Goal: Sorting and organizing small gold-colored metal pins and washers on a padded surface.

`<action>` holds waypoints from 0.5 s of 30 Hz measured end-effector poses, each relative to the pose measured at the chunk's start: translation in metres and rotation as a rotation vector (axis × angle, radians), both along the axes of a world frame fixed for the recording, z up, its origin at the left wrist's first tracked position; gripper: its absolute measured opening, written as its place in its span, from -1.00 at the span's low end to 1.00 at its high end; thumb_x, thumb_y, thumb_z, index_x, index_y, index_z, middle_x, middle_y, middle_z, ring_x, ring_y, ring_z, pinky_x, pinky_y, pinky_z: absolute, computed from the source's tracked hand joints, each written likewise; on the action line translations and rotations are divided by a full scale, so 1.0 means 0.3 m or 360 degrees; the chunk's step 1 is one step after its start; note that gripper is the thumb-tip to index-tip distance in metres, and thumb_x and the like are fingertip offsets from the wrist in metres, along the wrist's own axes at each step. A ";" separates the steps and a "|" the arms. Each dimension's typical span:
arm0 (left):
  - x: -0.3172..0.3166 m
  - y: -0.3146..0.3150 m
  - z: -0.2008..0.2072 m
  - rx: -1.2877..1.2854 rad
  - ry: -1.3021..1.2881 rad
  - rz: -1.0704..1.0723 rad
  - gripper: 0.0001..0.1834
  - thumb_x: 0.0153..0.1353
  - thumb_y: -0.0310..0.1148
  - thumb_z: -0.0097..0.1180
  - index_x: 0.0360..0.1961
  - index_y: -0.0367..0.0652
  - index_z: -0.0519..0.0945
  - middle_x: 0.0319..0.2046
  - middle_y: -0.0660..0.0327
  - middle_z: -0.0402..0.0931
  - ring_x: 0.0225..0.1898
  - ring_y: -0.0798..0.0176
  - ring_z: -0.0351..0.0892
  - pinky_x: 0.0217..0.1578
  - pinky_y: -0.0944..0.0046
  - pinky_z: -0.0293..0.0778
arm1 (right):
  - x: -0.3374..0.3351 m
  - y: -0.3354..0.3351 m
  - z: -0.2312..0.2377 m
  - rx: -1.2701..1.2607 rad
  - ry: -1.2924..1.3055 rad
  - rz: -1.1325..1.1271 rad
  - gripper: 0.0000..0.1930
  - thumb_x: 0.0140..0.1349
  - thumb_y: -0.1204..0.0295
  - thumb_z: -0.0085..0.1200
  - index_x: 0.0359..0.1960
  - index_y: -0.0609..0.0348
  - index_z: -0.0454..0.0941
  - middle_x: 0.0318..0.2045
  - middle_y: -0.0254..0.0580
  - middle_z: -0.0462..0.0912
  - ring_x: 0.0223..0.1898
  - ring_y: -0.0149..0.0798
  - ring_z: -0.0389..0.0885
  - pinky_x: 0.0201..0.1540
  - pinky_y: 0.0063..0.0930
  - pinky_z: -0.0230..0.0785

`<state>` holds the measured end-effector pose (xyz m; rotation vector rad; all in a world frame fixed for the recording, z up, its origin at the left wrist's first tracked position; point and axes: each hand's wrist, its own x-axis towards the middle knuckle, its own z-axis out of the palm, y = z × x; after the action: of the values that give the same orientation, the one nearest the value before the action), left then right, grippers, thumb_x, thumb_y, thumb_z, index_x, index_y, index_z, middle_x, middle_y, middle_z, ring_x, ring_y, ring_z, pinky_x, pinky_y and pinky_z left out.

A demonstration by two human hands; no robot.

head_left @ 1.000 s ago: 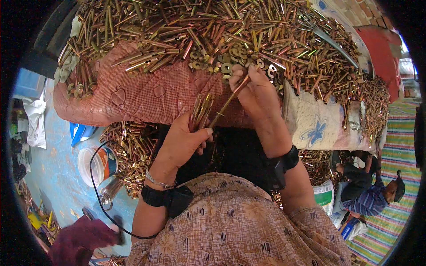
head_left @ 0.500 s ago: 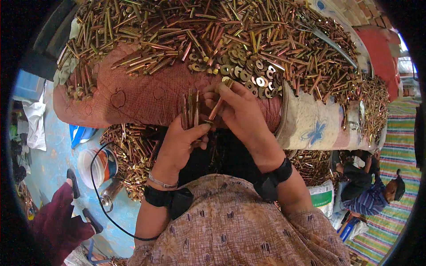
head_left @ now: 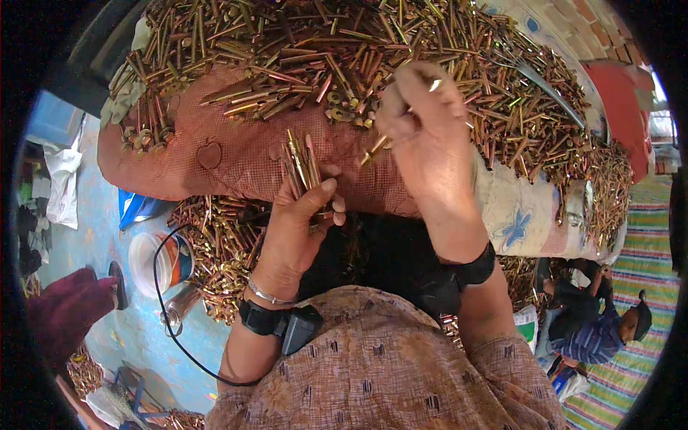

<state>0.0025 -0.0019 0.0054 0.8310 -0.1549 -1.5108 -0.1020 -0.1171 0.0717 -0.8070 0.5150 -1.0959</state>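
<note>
My left hand (head_left: 292, 228) is closed round several long brass-coloured bolts (head_left: 301, 161), which stand upright with their ends past the fingers. To its right and farther off, my right hand (head_left: 430, 140) is smeared by motion over the edge of the metal pile. Out of its palm side sticks one bolt with a collar (head_left: 373, 149), tilted down to the left. A bright bit of metal (head_left: 435, 84) shows at its fingertips; its kind is unclear. The hand hides the spot where loose washers lay.
A red-brown padded cloth (head_left: 222, 154) bears a heap of sleeves and bolts (head_left: 287, 57). Long metal tongs (head_left: 541, 79) lie at the right. Below stand a white bucket (head_left: 149, 265) and more bolts (head_left: 218, 236). Other people are at left (head_left: 68, 308) and right (head_left: 595, 330).
My right hand has moved away from the left hand, up and to the right over the washers, with a bolt in it. The left hand keeps its bunch nearly in place.
</note>
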 end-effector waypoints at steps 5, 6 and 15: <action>0.002 0.016 -0.045 0.0148 0.0004 0.0110 -0.87 0.12 -0.52 0.01 -0.27 -0.20 0.44 -0.31 0.07 0.53 -0.52 0.39 0.45 -0.54 0.44 0.40 | 0.084 0.038 -0.206 -0.0163 0.0626 -0.0036 -0.90 0.11 0.49 0.05 -0.38 0.15 0.37 -0.62 -0.44 0.39 -0.65 -0.60 0.23 -0.65 -0.71 0.01; 0.009 0.019 -0.056 0.0107 -0.0008 0.0068 -0.87 0.11 -0.53 0.01 -0.27 -0.21 0.44 -0.29 0.05 0.52 -0.48 0.35 0.48 -0.51 0.42 0.43 | 0.074 0.032 -0.213 -0.0167 0.0626 -0.0039 -0.90 0.11 0.49 0.05 -0.38 0.15 0.37 -0.62 -0.44 0.39 -0.65 -0.60 0.23 -0.65 -0.71 0.01; 0.001 0.017 -0.027 0.0056 0.0035 0.0040 -0.81 0.10 -0.61 -0.04 -0.22 -0.24 0.41 -0.22 0.04 0.49 -0.23 0.13 0.55 -0.22 0.17 0.56 | 0.039 0.068 -0.179 0.0201 0.0403 0.0092 -0.91 0.14 0.54 -0.01 -0.36 0.14 0.34 -0.62 -0.44 0.31 -0.67 -0.59 0.14 -0.65 -0.68 -0.06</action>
<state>0.0027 0.0031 -0.0025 0.8413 -0.1015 -1.5022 -0.0904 -0.0968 0.0180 -0.8487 0.7614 -0.9030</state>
